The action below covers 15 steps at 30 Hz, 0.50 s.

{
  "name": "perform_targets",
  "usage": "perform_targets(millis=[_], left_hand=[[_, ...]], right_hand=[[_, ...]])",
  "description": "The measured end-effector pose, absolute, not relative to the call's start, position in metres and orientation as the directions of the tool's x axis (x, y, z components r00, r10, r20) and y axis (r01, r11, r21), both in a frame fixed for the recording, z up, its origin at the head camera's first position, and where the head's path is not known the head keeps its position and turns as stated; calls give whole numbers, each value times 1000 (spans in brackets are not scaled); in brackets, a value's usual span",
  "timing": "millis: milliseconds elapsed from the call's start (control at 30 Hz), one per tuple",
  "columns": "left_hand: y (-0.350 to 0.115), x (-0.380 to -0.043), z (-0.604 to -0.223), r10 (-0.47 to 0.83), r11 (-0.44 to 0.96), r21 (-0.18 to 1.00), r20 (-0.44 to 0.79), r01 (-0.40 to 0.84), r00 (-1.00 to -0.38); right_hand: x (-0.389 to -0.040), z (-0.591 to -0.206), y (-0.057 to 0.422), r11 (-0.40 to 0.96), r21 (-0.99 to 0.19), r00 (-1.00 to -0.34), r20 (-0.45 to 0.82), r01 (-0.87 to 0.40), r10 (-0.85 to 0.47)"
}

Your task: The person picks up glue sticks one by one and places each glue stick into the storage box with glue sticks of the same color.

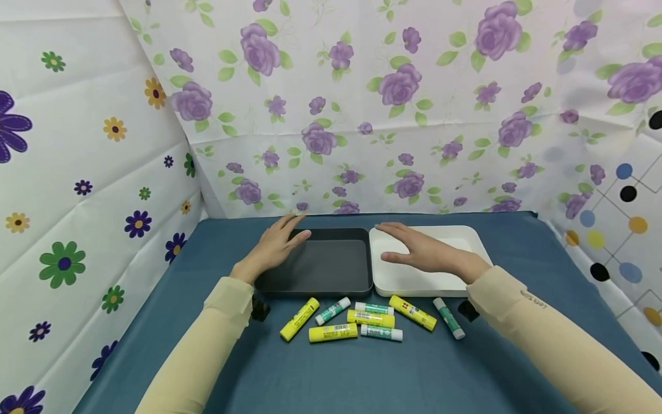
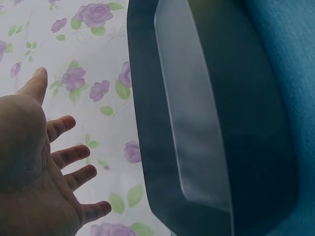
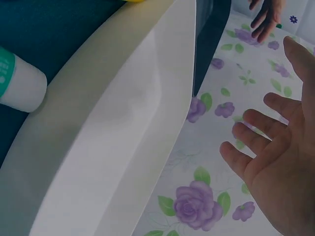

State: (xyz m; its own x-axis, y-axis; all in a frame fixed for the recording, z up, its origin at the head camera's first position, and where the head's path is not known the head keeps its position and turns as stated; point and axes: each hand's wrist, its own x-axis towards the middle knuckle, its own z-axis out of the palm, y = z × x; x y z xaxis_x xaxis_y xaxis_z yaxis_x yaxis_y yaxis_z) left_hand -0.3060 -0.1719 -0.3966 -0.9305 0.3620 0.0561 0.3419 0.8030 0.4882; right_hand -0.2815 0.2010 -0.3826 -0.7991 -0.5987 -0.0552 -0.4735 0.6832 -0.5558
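My left hand (image 1: 274, 246) hovers over the left side of a dark grey tray (image 1: 336, 290), its fingers spread and holding nothing. Over the white tray (image 1: 481, 253) to the right, my right hand (image 1: 424, 251) is held out with straight fingers, also holding nothing. In front of the trays lie glue sticks: a yellow glue stick (image 1: 300, 319) at the left, another yellow one (image 1: 412, 313) toward the right, and a green-and-white glue stick (image 1: 449, 318) at the far right. Both wrist views show relaxed, parted fingers apart from the trays.
Between the outer glue sticks lie several more yellow and green-and-white ones, some close together, such as a yellow one (image 1: 333, 333). A blue cloth (image 1: 341, 379) covers the table. Flowered sheets (image 1: 320, 103) hang behind it and at the sides.
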Motion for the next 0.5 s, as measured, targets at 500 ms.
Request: perform_targets(millis=[500], left_hand=[[-193,-299,-405,314,786,552,28,277,-949]], right_hand=[[-266,-382,192,655,-569,-781,-36,-497,-624]])
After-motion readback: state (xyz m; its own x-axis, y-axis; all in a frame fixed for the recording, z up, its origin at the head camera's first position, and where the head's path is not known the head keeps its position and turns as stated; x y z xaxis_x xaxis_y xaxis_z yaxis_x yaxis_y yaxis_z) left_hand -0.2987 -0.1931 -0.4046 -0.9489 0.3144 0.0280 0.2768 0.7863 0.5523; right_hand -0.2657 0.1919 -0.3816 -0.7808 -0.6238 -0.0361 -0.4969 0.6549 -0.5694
